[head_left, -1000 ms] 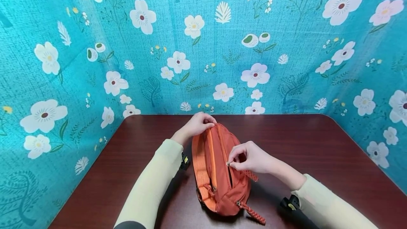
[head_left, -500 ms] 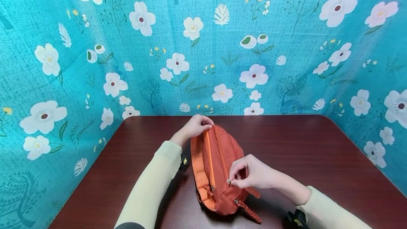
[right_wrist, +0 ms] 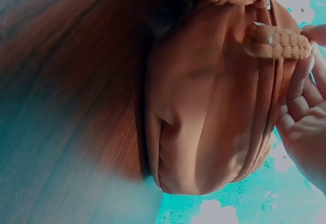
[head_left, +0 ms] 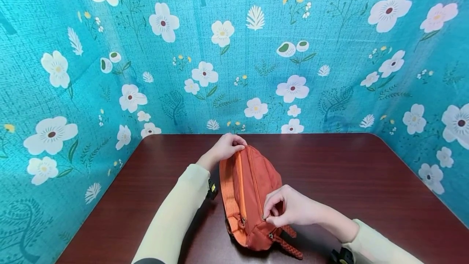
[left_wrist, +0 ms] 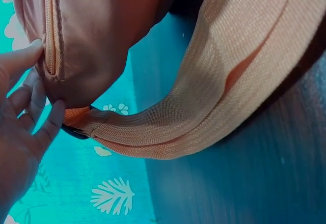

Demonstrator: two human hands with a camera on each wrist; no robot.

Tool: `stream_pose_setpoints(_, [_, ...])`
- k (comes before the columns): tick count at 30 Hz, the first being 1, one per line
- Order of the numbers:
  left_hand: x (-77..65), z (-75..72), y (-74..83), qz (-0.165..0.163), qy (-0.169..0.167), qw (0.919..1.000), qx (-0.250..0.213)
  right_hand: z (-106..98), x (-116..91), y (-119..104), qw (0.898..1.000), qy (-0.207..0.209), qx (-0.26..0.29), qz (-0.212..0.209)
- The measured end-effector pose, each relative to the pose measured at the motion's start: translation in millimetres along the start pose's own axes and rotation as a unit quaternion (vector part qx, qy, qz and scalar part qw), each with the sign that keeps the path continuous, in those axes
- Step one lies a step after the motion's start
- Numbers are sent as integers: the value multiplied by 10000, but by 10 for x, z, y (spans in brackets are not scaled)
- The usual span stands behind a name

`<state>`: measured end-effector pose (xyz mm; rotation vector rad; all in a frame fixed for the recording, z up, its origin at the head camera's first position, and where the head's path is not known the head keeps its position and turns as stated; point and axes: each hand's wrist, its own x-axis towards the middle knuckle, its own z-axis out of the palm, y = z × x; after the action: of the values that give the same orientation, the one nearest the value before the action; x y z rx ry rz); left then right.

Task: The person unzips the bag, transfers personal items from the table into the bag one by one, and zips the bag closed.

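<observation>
An orange-red waist bag (head_left: 261, 174) stands on the table, its zippers running from the far end towards me. At the far end my left hand (head_left: 228, 146) pinches the bag's tip between thumb and fingers. In the left wrist view that hand (left_wrist: 25, 117) is beside a zipper's end (left_wrist: 50, 66). Near the close end, the thumb and forefinger of my right hand (head_left: 293, 206) pinch a small zipper pull (head_left: 264, 217), mostly hidden by the fingertips. A braided cord pull (right_wrist: 282, 43) hangs by the right fingers in the right wrist view.
A wide orange webbing strap (head_left: 229, 199) lies along the bag's left side. Another braided cord pull (head_left: 291, 250) sticks out at the near end. Beneath is a dark reddish-brown table (head_left: 329, 162), with a blue flowered cloth (head_left: 234, 76) hanging behind and around it.
My right hand has drawn the zipper pull along the bag towards me, and the dark gap in that zipper is gone from sight. The left hand keeps its hold on the far end.
</observation>
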<state>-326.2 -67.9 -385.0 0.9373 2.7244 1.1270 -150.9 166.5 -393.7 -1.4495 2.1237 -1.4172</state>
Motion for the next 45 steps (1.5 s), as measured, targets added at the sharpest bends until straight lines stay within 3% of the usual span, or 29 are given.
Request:
stream_pose_setpoints(6, [-43, -32, 37, 287, 109, 9995, 7, -31, 25, -14, 9996, -229, -155, -33])
stream_pose_setpoints(22, [-4, -41, 14, -15, 117, 9999, -39, -224, 157, -113, 9969, -537, -569, 61])
stream_pose_setpoints(27, [-7, -17, -16, -33, 118, 9999, 14, -434, 252, -90, 9952, -152, -953, 168])
stream_pose_setpoints(33, [-43, 8, -34, -113, 143, 9998, -71, -716, 375, 33, 9885, 443, -1293, 643])
stream_pose_setpoints(45, [-38, 35, -51, -116, 258, 9995, -164, -959, 638, 532, 9621, 1524, -1842, 1312])
